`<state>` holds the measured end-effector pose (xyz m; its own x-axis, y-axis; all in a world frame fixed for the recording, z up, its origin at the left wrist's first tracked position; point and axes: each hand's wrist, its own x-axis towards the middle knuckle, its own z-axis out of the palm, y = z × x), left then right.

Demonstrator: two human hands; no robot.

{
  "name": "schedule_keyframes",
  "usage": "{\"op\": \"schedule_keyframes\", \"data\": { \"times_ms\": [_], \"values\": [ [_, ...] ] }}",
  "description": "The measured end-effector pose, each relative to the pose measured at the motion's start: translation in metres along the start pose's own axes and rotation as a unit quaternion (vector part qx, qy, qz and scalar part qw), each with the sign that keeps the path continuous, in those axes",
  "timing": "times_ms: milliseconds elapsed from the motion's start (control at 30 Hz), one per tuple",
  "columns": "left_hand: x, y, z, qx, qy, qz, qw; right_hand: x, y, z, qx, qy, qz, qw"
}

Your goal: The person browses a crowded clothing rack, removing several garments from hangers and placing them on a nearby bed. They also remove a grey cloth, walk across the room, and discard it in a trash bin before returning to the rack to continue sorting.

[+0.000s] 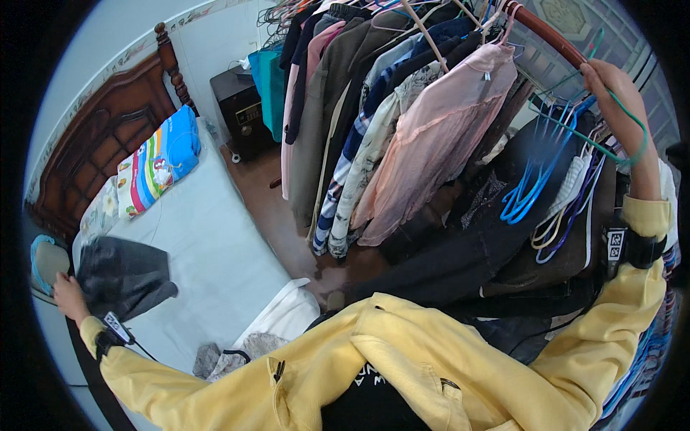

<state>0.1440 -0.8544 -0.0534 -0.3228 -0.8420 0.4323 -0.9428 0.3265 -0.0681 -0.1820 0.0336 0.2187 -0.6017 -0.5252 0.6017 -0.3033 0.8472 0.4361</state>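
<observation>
Far out to the left, my left hand [70,298] is closed at the edge of a dark grey garment [126,276], which spreads over the light bed sheet [215,251]. The garment is slightly blurred and its kind is unclear. Raised at the upper right, my right hand [611,82] has its fingers closed by the reddish-brown clothes rail [550,36]. It grips a green wire hanger [636,115], whose loop passes around my wrist; the exact grip is partly hidden. Just beyond hang several bare blue hangers [528,190].
Shirts and jackets hang along the rail, the nearest a pink shirt [445,136]. A colourful package [159,161] lies by the wooden headboard [104,129]. A dark cabinet [241,108] stands past the bed. Dark trousers [445,262] and other clothes are heaped below the rail.
</observation>
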Motion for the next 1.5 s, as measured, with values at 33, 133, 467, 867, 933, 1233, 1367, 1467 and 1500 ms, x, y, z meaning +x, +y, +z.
{"op": "schedule_keyframes", "data": {
  "times_ms": [33, 133, 467, 867, 933, 1233, 1367, 1467, 1500],
  "values": [
    [-0.008, 0.010, -0.002, 0.039, -0.043, -0.039, 0.998, 0.001, -0.002, 0.004, -0.038, -0.019, -0.008, 0.999],
    [-0.021, 0.136, -0.016, -0.417, -0.021, 0.166, 0.893, -0.002, -0.019, 0.014, -0.157, -0.120, -0.016, 0.980],
    [-0.274, 0.497, -0.262, -0.647, 0.047, 0.640, 0.412, 0.006, -0.084, -0.007, -0.053, -0.206, -0.034, 0.976],
    [-0.312, 0.547, -0.285, -0.499, 0.085, 0.622, 0.597, 0.042, -0.061, 0.096, -0.018, -0.178, -0.211, 0.961],
    [-0.303, 0.552, -0.281, -0.529, 0.127, 0.614, 0.571, 0.031, -0.058, 0.081, -0.005, -0.218, -0.163, 0.962],
    [-0.310, 0.585, -0.282, -0.542, 0.139, 0.605, 0.567, -0.009, -0.045, 0.031, 0.071, -0.305, -0.070, 0.947],
    [-0.312, 0.593, -0.296, -0.519, 0.086, 0.623, 0.579, -0.005, -0.042, 0.025, 0.108, -0.311, -0.074, 0.941],
    [-0.321, 0.604, -0.305, -0.535, 0.086, 0.628, 0.559, 0.010, -0.035, 0.030, 0.162, -0.280, -0.018, 0.946],
    [-0.324, 0.607, -0.306, -0.558, 0.102, 0.621, 0.540, 0.016, -0.034, 0.037, 0.152, -0.243, 0.007, 0.958]
  ]
}}
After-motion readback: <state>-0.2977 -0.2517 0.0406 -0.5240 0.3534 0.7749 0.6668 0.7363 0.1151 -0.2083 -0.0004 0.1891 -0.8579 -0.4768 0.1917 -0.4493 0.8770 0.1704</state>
